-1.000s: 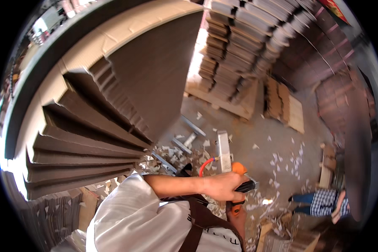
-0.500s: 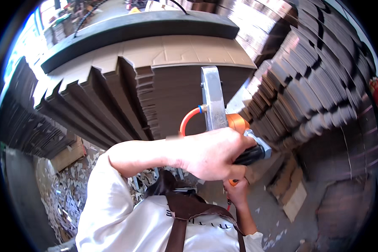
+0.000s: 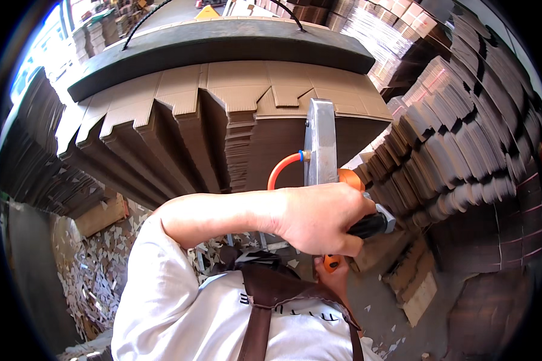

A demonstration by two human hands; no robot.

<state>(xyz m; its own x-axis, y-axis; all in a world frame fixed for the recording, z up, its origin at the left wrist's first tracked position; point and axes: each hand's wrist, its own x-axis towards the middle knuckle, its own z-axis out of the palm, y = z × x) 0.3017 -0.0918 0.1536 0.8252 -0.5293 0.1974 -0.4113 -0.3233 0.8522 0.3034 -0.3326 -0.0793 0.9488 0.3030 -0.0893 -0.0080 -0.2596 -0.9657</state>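
Note:
My left hand [image 3: 322, 219] is closed around the black side handle [image 3: 368, 226] of a handheld power tool [image 3: 322, 141] with a long silver metal head, an orange body and an orange hose. Below it, partly hidden, my right hand [image 3: 336, 280] is wrapped round the tool's orange rear end [image 3: 332, 263]. The metal head points away from me, its tip over the near edge of a tall stack of die-cut cardboard sheets [image 3: 235, 81]. Deep notches run down the stack's left front. Whether the head touches the cardboard, I cannot tell.
A long dark bar [image 3: 223, 49] with rope handles lies across the stack's top. More cardboard stacks [image 3: 457, 144] rise at the right, and another [image 3: 33, 144] at the left. Cardboard scraps [image 3: 111, 271] litter the floor. A torn cardboard piece [image 3: 412, 277] lies at the lower right.
The view has shifted, so the stack and tool appear farther right and slightly lower. The tool's tip reaches a little more over the stack's near edge. Both hands keep their grip.

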